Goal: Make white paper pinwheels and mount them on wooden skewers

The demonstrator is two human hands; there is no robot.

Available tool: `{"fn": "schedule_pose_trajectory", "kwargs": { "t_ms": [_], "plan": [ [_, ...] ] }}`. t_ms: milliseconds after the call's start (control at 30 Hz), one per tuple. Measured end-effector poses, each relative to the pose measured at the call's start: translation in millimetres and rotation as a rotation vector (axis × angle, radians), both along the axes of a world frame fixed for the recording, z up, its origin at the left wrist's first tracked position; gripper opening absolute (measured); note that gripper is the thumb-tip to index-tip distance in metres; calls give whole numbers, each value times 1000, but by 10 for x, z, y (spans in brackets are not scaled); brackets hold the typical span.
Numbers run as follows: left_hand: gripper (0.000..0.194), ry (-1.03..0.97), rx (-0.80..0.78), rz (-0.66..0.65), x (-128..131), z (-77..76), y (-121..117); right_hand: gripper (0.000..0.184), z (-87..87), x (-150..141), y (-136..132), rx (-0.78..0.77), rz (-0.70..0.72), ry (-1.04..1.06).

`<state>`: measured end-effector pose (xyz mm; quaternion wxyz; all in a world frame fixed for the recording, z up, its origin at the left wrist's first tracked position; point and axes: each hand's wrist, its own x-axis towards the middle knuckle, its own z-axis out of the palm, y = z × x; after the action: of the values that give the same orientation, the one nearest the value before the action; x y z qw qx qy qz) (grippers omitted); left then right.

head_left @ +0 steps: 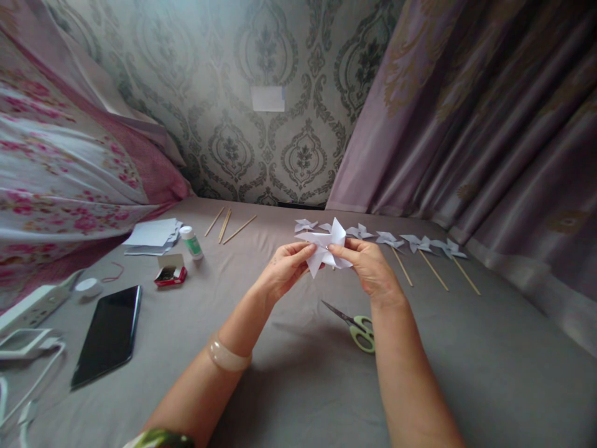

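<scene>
Both my hands hold a white folded paper pinwheel (326, 244) above a grey sheet. My left hand (285, 267) pinches its left side with fingers closed. My right hand (366, 264) pinches its right side near the centre. Green-handled scissors (358, 327) lie on the sheet just below my right wrist. Behind my hands, a row of several finished paper pinwheels on wooden sticks (422, 249) lies side by side.
At the left lie a black phone (109, 333), a small red open box (170, 272), a glue bottle (191, 241), a stack of white paper (152, 235) and loose wooden sticks (228, 224). A white power strip (32, 305) and cables sit at the far left. Floral bedding and curtains border the sheet.
</scene>
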<state>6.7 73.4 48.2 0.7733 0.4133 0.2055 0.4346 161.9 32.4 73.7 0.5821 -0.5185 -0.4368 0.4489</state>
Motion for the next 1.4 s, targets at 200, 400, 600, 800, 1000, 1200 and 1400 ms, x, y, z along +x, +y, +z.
{"fn": "schedule_pose_trajectory", "kwargs": {
  "t_ms": [200, 400, 600, 800, 1000, 1200, 1400],
  "plan": [
    [25, 17, -28, 11, -10, -15, 1, 31, 2, -6, -4, -18, 21, -11],
    [25, 39, -21, 48, 21, 18, -19, 27, 4, -35, -3, -14, 45, -4],
    [29, 27, -10, 55, 32, 35, -45, 28, 6, -57, -3, -23, 37, 19],
    [35, -2, -11, 28, 13, 24, -44, 29, 16, -61, -13, -24, 30, 48],
    [34, 6, -24, 70, 11, -5, -31, 30, 14, -63, -15, -37, 46, 29],
    [37, 24, -37, 78, 11, -1, -23, 30, 6, -74, -5, -26, 37, 17],
    [41, 42, 7, 153, 19, 10, -26, 31, 19, -80, 3, -4, 15, -17]
  ]
}}
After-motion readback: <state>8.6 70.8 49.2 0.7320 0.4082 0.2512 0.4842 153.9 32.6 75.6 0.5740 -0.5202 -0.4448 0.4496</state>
